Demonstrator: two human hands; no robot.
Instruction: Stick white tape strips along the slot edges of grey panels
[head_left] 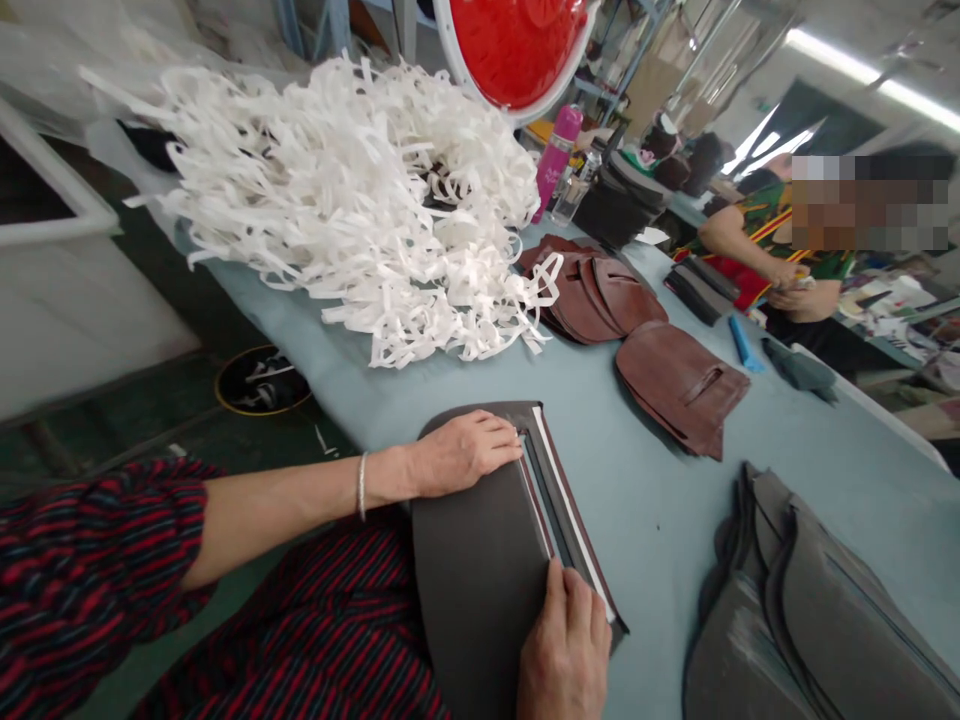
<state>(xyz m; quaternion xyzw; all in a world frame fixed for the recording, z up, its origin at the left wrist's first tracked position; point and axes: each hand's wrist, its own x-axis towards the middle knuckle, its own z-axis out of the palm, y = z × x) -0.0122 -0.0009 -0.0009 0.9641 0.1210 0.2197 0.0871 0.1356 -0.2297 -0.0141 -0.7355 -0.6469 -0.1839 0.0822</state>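
Note:
A dark grey panel [480,560] with a rounded side lies at the near table edge, partly over my lap. Along its straight side runs a long slot, edged by white strips [574,500] and a thin reddish-brown border. My left hand [459,455] rests across the panel's far part, its fingers together and bent, fingertips at the slot's far end. At the near end, the bent fingers of my right hand [568,640] grip the slot's edge. The right thumb is mostly out of sight.
Beyond the panel is a heap of white strips [337,190]. Brown panels [679,385] lie further right; more grey panels [832,600] are stacked near right. A pink bottle [556,160] stands behind, and a blue tool [745,343] lies near the far edge. Another person [780,240] works across.

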